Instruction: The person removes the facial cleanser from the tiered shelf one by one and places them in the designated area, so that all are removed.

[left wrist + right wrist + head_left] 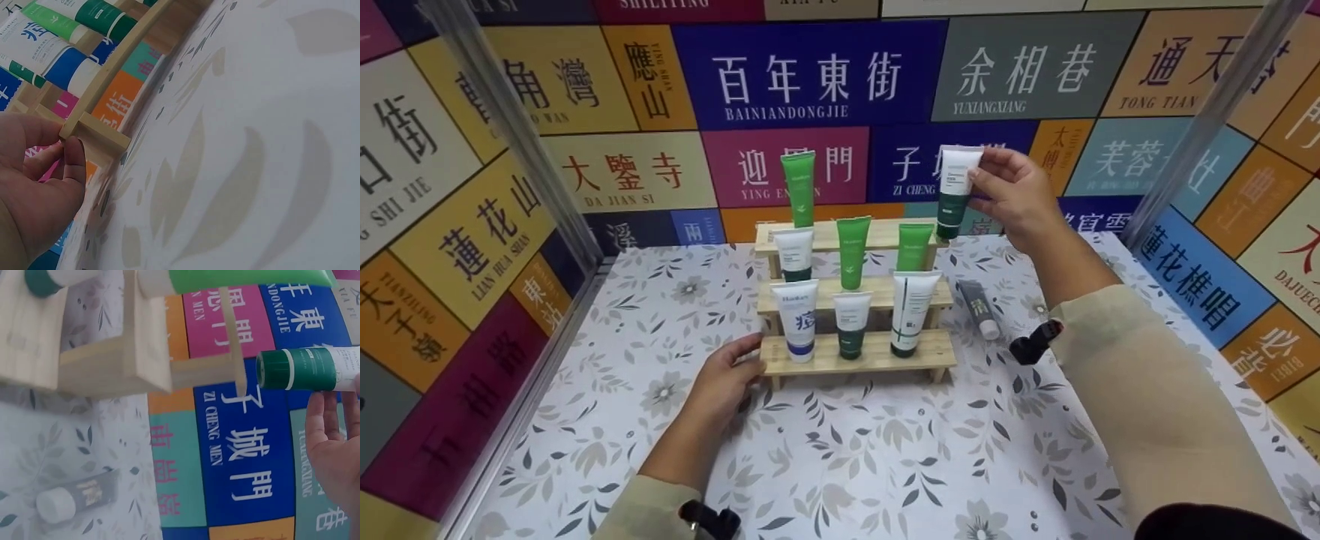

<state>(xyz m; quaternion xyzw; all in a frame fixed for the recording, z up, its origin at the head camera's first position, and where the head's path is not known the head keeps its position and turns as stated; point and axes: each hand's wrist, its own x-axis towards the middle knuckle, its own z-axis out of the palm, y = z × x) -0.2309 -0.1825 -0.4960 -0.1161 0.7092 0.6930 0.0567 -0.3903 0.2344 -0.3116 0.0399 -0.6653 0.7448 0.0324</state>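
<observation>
My right hand holds a white cosmetic tube with a dark green lower end, fingers and thumb at its upper side. The tube is raised beside the right end of the top shelf of a three-step wooden display rack. In the right wrist view its green cap points toward the rack. My left hand pinches the left end of the rack's lowest shelf; in the left wrist view thumb and fingers meet at the wooden corner.
Several tubes stand cap-down on the rack, among them a green one on top and a white-and-blue one at front left. A grey tube lies on the floral tabletop right of the rack. Printed panels wall the back and sides.
</observation>
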